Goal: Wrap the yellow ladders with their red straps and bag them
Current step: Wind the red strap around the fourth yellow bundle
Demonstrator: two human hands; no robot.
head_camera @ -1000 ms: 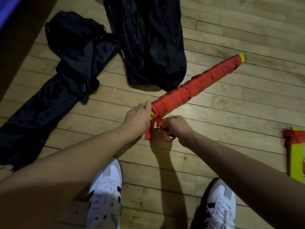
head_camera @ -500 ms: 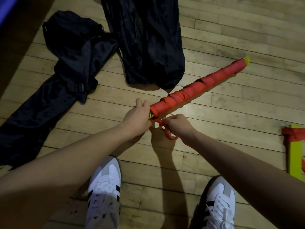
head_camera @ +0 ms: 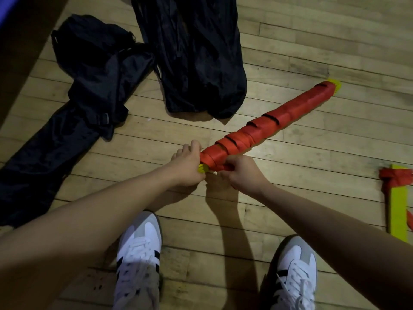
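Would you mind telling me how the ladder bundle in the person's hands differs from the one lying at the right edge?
The held ladder bundle is strap-wrapped along nearly its whole length, yellow showing only at both ends; the right-edge bundle has red strap bunched at one end, its yellow mostly bare. The left hand and right hand grip the first; nothing touches the second. Both are yellow with red straps, unbagged.

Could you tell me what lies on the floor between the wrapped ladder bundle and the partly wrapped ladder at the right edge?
Only bare wooden floor lies between the wrapped ladder bundle and the partly wrapped ladder, as the head view shows.

both hands (head_camera: pixel 186 167) grip the strap-wrapped ladder (head_camera: pixel 268 121) end.
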